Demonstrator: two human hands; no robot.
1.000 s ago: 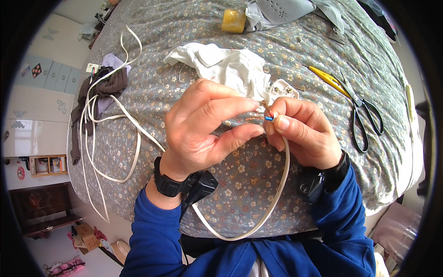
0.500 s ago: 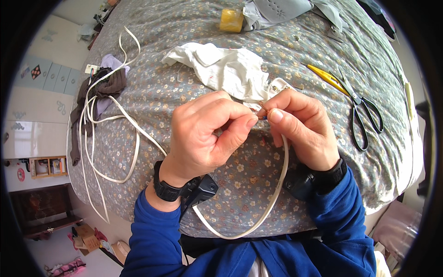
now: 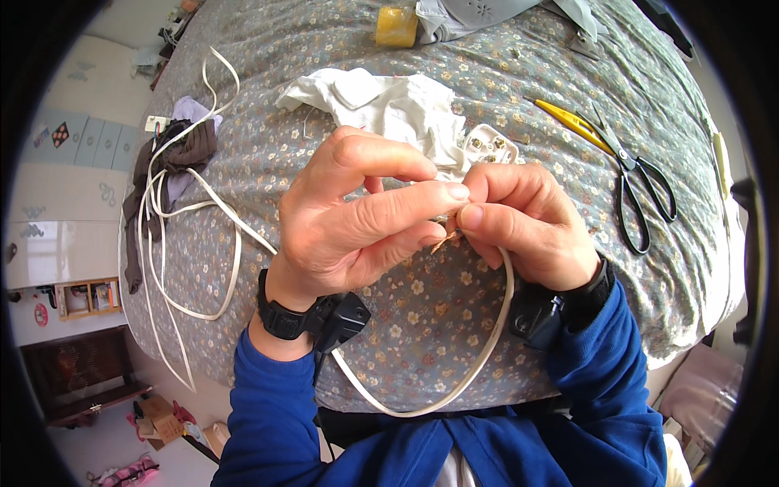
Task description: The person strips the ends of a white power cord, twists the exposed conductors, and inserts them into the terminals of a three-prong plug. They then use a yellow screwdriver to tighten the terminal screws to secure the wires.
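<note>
My right hand [image 3: 531, 231] pinches the end of a white cable [image 3: 507, 280], with frayed copper strands [image 3: 445, 237] showing below the fingertips. My left hand [image 3: 349, 215] is beside it with fingers apart, its index fingertip near or touching the right fingertips; the exact contact is hidden. The cable hangs in a loop between my forearms. Just behind my hands lie a white plastic fitting with metal contacts [image 3: 497, 144] and a crumpled white cloth [image 3: 381, 105].
Black-handled scissors [image 3: 629, 166] and a yellow-handled tool [image 3: 572, 122] lie right on the floral bedsheet [image 3: 608, 325]. At left are coiled cable and dark clothing [image 3: 191, 142]. A yellow tape roll [image 3: 396, 27] and a grey fabric item [image 3: 471, 16] lie at the back.
Half a second ago my left fingers were curled in at the wire; now they are raised and spread. The copper strands now point down. My right hand still pinches, shifted slightly.
</note>
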